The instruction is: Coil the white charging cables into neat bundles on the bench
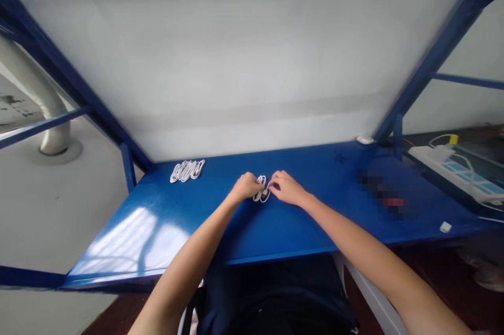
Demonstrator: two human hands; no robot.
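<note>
A coiled white cable [258, 197] is between my two hands over the middle of the blue table [315, 230]. My left hand [247, 186] pinches the left side of the coil. From the other side, the closed fingertips of my right hand [288, 188] grip a strand at the coil's right edge. What looks like a pale plug or connector shows among the loops near my right fingertips, too small to make out fully. Toward the back left of the table lies a row of several coiled white cables [187, 170], apart from my hands.
A small white block [445, 227] sits near the right front edge, and a white rounded object [365, 139] at the back right corner. A blurred-out dark item [381, 194] lies on the right. Beyond it is a white power strip [457, 169]. Blue frame posts [128, 167] flank the table.
</note>
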